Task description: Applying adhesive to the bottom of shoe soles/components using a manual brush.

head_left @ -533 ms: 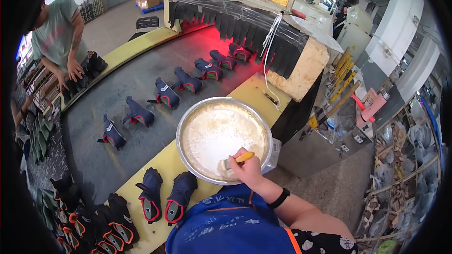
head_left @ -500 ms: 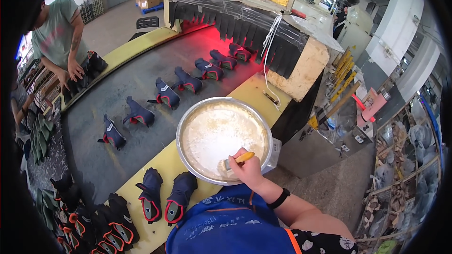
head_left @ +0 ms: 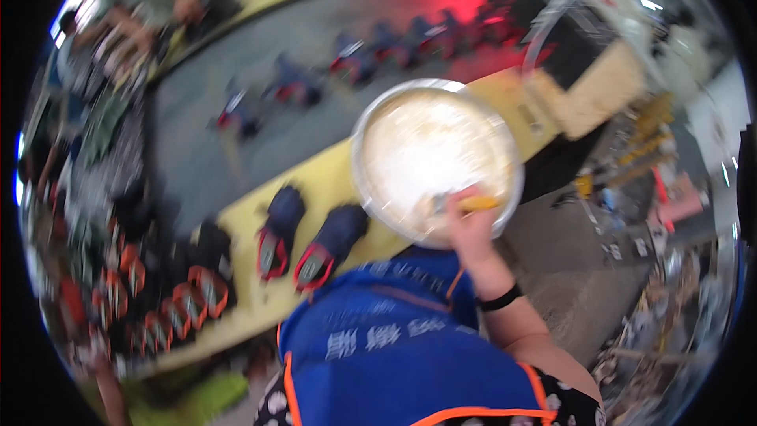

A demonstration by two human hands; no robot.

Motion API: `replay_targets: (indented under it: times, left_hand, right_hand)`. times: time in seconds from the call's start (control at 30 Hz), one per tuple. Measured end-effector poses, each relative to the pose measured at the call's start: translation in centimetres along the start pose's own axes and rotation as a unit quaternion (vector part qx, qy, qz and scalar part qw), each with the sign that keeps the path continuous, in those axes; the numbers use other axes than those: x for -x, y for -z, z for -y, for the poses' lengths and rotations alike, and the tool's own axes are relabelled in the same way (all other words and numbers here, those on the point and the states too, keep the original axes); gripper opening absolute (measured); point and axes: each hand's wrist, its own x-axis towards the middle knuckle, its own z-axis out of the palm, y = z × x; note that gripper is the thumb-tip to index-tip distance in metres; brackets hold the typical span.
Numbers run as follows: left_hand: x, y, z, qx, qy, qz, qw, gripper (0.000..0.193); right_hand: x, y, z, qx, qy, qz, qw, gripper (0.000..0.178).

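My right hand (head_left: pixel 471 225) is closed around a brush (head_left: pixel 481 203) with a yellow handle. Its bristle end points left, over the pale, whitish contents of a wide metal basin (head_left: pixel 359 166). Whether the bristles touch the contents is blurred. Left of the basin, on a yellow ledge (head_left: pixel 244 225), lie two navy shoe uppers with red trim, a left one (head_left: pixel 285 209) and a right one (head_left: pixel 344 227), both apart from my hand. My left hand cannot be made out in the picture.
Across the ledge, a grey conveyor belt (head_left: pixel 189 150) carries a row of navy shoe uppers (head_left: pixel 296 81) toward a red glow. Black uppers with orange trim (head_left: pixel 189 304) crowd the ledge's left end. Other people work at far left; a co-worker's forearm (head_left: pixel 110 386) shows lower left.
The view has tilted downward and blurred, so the basin, ledge and belt sit higher and farther right. My right hand still grips the brush over the basin. The far person's head has left the view.
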Motion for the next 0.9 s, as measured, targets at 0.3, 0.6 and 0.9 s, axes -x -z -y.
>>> replay_targets:
  times: [0.3, 0.6, 0.9]
  left_hand:
    - [-0.6, -14.7, -33.9, 0.201, -0.217, 0.080, 0.952, 0.012]
    - [-5.9, -14.6, -50.3, 0.256, -0.389, -0.216, 0.858, 0.056]
    - [-9.8, -16.8, -50.6, 0.062, -0.133, -0.132, 0.980, 0.087]
  right_hand:
    - [0.1, -0.7, -0.8, -0.045, -0.025, 0.006, 0.999, 0.014]
    - [0.1, -0.5, -1.0, -0.047, -0.027, -0.028, 0.998, 0.013]
    - [0.0, -0.7, -0.6, -0.072, -0.068, -0.054, 0.994, 0.014]
